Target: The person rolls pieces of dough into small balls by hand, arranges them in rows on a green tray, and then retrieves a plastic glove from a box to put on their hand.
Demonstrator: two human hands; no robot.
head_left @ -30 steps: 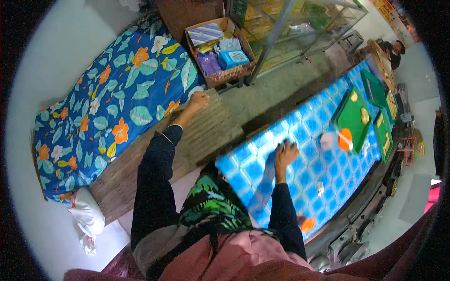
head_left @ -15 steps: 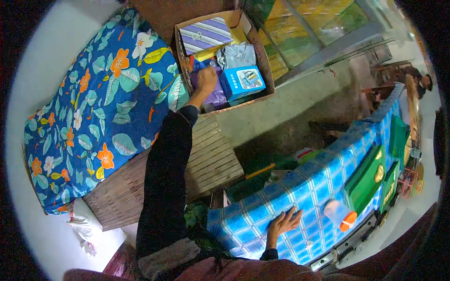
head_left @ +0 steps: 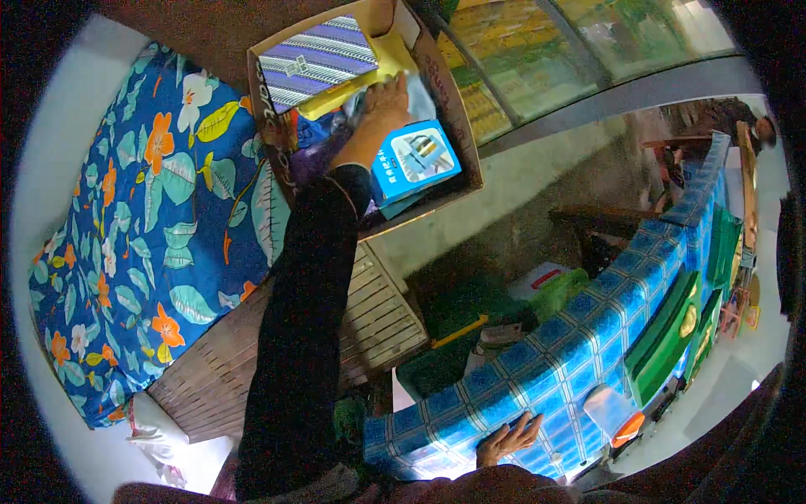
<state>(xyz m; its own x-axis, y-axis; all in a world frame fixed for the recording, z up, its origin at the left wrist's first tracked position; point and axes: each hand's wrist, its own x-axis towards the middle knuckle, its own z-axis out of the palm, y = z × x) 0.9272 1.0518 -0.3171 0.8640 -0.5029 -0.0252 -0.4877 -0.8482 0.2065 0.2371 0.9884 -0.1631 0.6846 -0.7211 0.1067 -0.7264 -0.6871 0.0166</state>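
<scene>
My left hand (head_left: pixel 384 109) reaches into an open cardboard box (head_left: pixel 457 105), its back upward and its fingers apart. It lies over a grey folded bundle (head_left: pixel 422 102), which it partly hides; I cannot tell how firmly it touches it. Beside the wrist is a blue printed carton (head_left: pixel 417 164), with a dark purple bag (head_left: pixel 311 160) on the other side. A purple-and-white striped flat box (head_left: pixel 319 63) lies at the far left of the cardboard box, next to something yellow (head_left: pixel 390 59). My right hand (head_left: pixel 510 438) rests open on a blue checked cloth (head_left: pixel 554 370).
A blue flowered cloth (head_left: pixel 151 235) covers a surface at left, beside a slatted wooden top (head_left: pixel 378 311). A clear container with an orange lid (head_left: pixel 617 416) and green boxes (head_left: pixel 667 340) lie on the checked cloth. Glazed panels (head_left: pixel 537 50) stand behind.
My left hand has moved right and farther back, from the purple bag to the grey bundle, and its fingers have spread. The view has shifted; my right hand stays on the cloth.
</scene>
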